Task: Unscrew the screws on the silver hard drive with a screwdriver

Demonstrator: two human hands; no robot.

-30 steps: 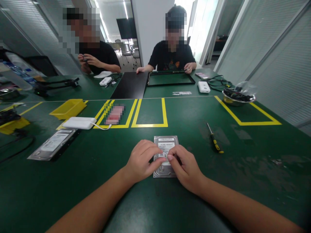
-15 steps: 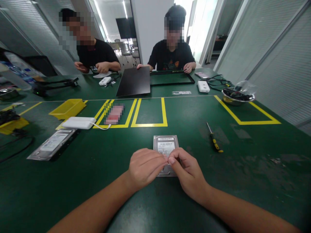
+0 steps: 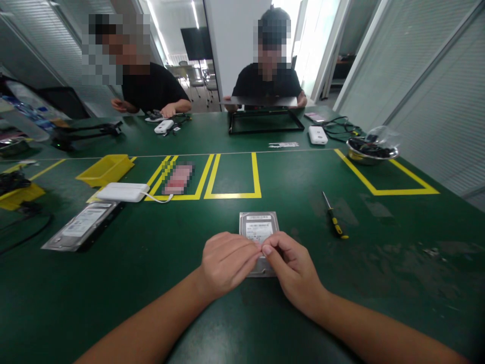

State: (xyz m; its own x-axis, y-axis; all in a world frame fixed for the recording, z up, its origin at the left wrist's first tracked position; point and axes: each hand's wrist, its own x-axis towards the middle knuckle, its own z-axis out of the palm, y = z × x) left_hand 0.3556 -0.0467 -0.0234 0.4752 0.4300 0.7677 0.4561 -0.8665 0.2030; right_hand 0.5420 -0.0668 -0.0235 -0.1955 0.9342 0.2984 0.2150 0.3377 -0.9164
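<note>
A silver hard drive (image 3: 258, 227) with a white label lies flat on the green table (image 3: 379, 253) just in front of me. My left hand (image 3: 225, 260) and my right hand (image 3: 291, 268) rest over its near half, hiding it. Both hands have curled fingers, and their fingertips meet in a pinch above the drive's middle. Whether something small sits between the fingertips is hidden. A yellow-and-black screwdriver (image 3: 333, 220) lies to the right of the drive, apart from my right hand.
At left lie a bagged drive (image 3: 81, 225), a white box with a cable (image 3: 123, 192) and a yellow bin (image 3: 106, 169). A metal bowl (image 3: 371, 151) stands at the back right. Opposite, a person holds a black panel (image 3: 261, 101) above a frame (image 3: 265, 123).
My hands have drawn back toward me, uncovering more of the drive's label, and their fingertips have come together. The person opposite has lifted the black panel off the table.
</note>
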